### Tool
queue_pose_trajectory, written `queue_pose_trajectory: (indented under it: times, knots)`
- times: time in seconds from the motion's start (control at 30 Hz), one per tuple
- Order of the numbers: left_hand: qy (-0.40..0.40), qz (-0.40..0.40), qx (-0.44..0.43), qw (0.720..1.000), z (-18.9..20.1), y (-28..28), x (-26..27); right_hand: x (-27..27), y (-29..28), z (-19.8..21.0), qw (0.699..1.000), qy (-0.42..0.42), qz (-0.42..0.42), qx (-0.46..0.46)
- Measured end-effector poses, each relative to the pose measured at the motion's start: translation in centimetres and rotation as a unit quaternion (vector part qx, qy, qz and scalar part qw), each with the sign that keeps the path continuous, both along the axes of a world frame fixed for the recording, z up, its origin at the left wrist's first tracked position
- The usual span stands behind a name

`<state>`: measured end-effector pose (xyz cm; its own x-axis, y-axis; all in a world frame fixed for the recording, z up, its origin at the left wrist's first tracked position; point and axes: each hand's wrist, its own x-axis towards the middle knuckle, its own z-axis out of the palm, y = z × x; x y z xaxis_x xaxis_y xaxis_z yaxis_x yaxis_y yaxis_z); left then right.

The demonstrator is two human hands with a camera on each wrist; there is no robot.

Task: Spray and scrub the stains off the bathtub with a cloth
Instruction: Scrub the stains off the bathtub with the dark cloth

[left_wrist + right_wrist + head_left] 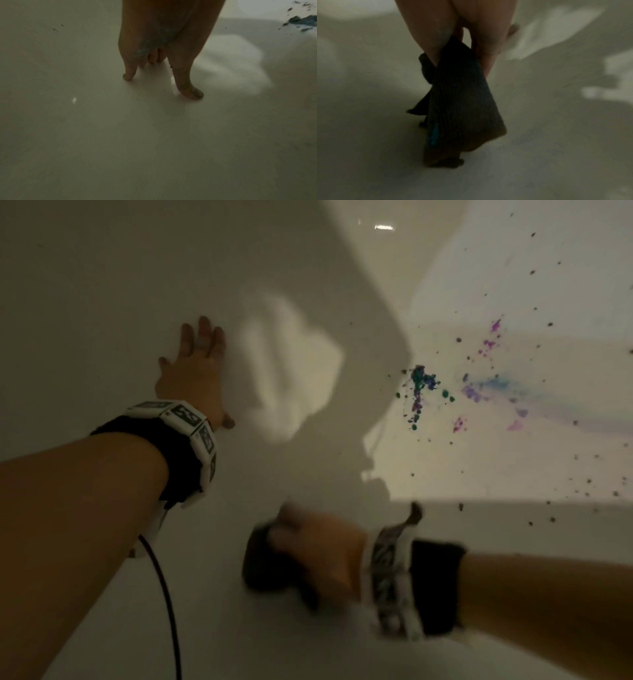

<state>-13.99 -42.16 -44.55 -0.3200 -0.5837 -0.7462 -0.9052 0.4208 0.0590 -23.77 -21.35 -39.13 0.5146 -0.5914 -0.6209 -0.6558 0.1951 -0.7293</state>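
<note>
The white bathtub (102, 285) fills the head view. Green, blue and purple stains (421, 385) with dark specks spread over its lit right part. My left hand (195, 361) lies flat with straight fingers on the shaded tub surface, left of the stains; in the left wrist view its fingertips (128, 77) touch the tub. My right hand (308, 546) grips a dark cloth (263, 559) low in the head view, blurred. In the right wrist view the dark cloth (458, 108) hangs from the pinching fingers (435, 44) down onto the tub (539, 148). No spray bottle is in view.
A black cable (164, 594) runs from my left wrist band down to the lower edge. A bright patch of light (291, 371) lies on the tub just right of my left hand. Blue-green stains (302, 23) show at the upper right of the left wrist view.
</note>
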Motion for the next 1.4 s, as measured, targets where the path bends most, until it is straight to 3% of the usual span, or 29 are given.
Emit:
queue_pose_trajectory:
  times: [0.07, 0.13, 0.2, 0.3, 0.43, 0.53, 0.57, 0.63, 0.7, 0.77, 0.83, 0.9, 0.93, 1.07, 1.17, 1.33, 1.4]
  knots:
    - [-0.001, -0.002, -0.002, 1.0, 0.0, 0.1, 0.0, 2.8, 1.1, -0.4, 0.991, -0.009, 0.132, 0.012]
    - [-0.004, -0.004, -0.005, 1.0, 0.0, 0.1, -0.1, 3.6, 0.9, -2.0, 0.992, 0.027, 0.116, -0.028]
    - [-0.005, -0.001, -0.003, 1.0, 0.0, 0.1, -0.1, 2.3, -0.5, -3.8, 0.991, 0.076, 0.041, -0.097]
    - [-0.003, -0.003, 0.001, 1.0, 0.0, 0.0, 0.0, -1.2, -3.0, -4.7, 0.976, 0.154, -0.098, -0.117]
    - [0.002, 0.002, 0.003, 1.0, 0.0, 0.0, 0.1, -8.4, -4.4, -4.8, 0.897, 0.308, -0.288, -0.132]
    - [-0.002, 0.004, 0.005, 1.0, 0.1, 0.0, -0.1, -12.4, -4.9, -4.4, 0.844, 0.399, -0.347, -0.091]
    - [-0.002, 0.004, 0.006, 1.0, 0.1, 0.0, -0.1, -12.5, -5.0, -3.8, 0.843, 0.387, -0.365, -0.078]
    - [-0.001, 0.008, 0.006, 1.0, 0.1, -0.1, -0.1, -11.4, -4.6, -2.8, 0.885, 0.31, -0.339, -0.079]
    - [0.0, 0.01, 0.005, 1.0, 0.1, 0.0, -0.1, -9.0, -3.4, -1.1, 0.946, 0.169, -0.265, -0.079]
    - [0.003, 0.008, 0.003, 1.0, 0.1, 0.0, -0.1, -5.5, -1.6, 0.1, 0.993, 0.059, -0.099, -0.034]
    - [0.005, 0.008, 0.001, 1.0, 0.0, 0.0, 0.0, -2.4, 0.5, 0.3, 0.998, -0.008, 0.048, 0.033]
    - [0.006, 0.008, 0.0, 1.0, 0.0, 0.0, 0.0, -0.3, 1.9, 0.2, 0.986, -0.041, 0.137, 0.08]
    - [0.007, 0.008, 0.0, 1.0, 0.0, 0.0, 0.0, 0.0, 2.3, -0.1, 0.982, -0.025, 0.172, 0.074]
    - [0.01, 0.01, -0.003, 1.0, -0.3, 0.0, 0.2, -2.7, 1.8, -2.8, 0.98, 0.109, 0.166, -0.027]
    - [0.016, 0.011, -0.007, 1.0, -0.5, 0.0, 0.3, -6.7, 0.4, -3.8, 0.973, 0.202, 0.075, -0.084]
    - [0.002, 0.0, -0.015, 1.0, -0.5, 0.0, 0.1, -12.7, -1.6, -3.9, 0.929, 0.346, -0.117, -0.066]
    - [-0.021, -0.009, -0.014, 1.0, 0.0, 0.1, -0.2, -12.8, -2.2, -3.8, 0.925, 0.361, -0.099, -0.065]
